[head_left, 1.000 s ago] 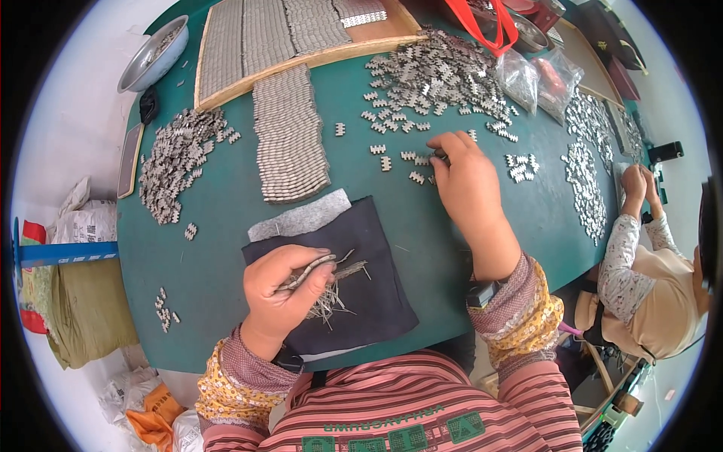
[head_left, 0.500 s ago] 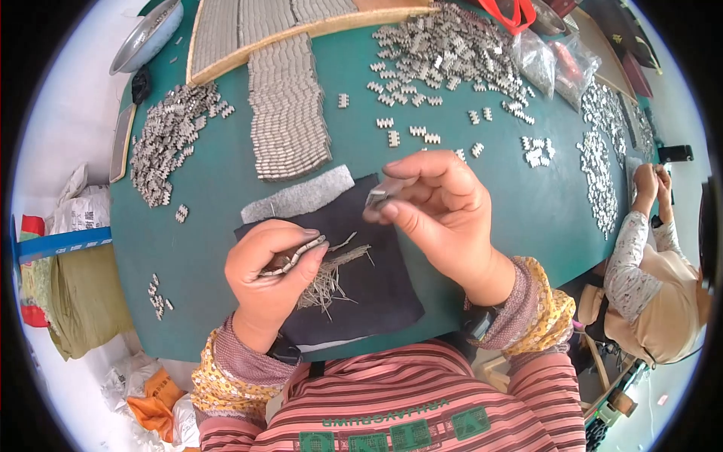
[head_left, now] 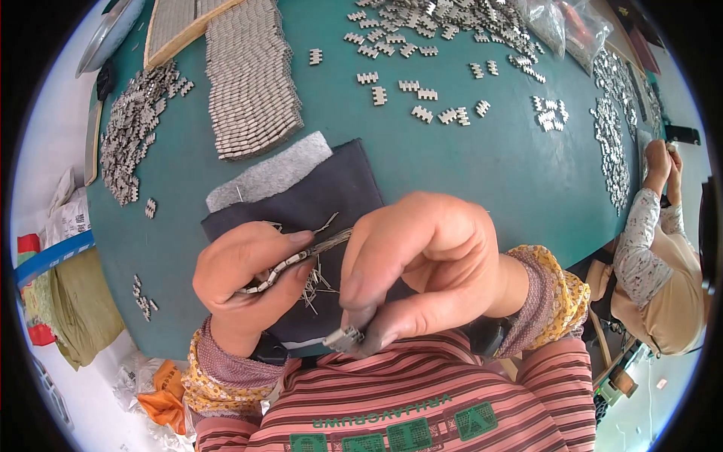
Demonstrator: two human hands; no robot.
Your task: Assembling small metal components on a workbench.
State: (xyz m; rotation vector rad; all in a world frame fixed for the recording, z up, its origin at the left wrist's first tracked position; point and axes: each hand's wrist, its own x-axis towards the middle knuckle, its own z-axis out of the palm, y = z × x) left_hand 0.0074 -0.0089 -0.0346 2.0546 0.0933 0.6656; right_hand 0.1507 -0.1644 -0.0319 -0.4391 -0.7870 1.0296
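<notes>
My left hand (head_left: pixel 252 264) is closed around a short strip of joined metal links (head_left: pixel 275 273), pinched between thumb and fingers. Between the thumb and fingertips of my right hand (head_left: pixel 433 264) is a small toothed metal link (head_left: pixel 344 339), raised close to my chest. Under both hands lies a dark cloth (head_left: pixel 339 177). Thin metal pins (head_left: pixel 320 288) are heaped on it, partly hidden by my hands. Along the cloth's far edge is a strip of grey felt (head_left: pixel 275 172) with one pin stuck upright in it.
Loose toothed links lie in a left pile (head_left: pixel 135 132) and a far heap (head_left: pixel 459 19), with several scattered between. Stacked link strips (head_left: pixel 248 83) run from a wooden tray (head_left: pixel 177 38) on the green table (head_left: pixel 542 181). At right, a co-worker's hands (head_left: pixel 663 166) are near more small parts (head_left: pixel 610 143).
My right hand has come down and nearer to me, carrying the small link. My left hand still holds the strip. The whole view has shifted slightly.
</notes>
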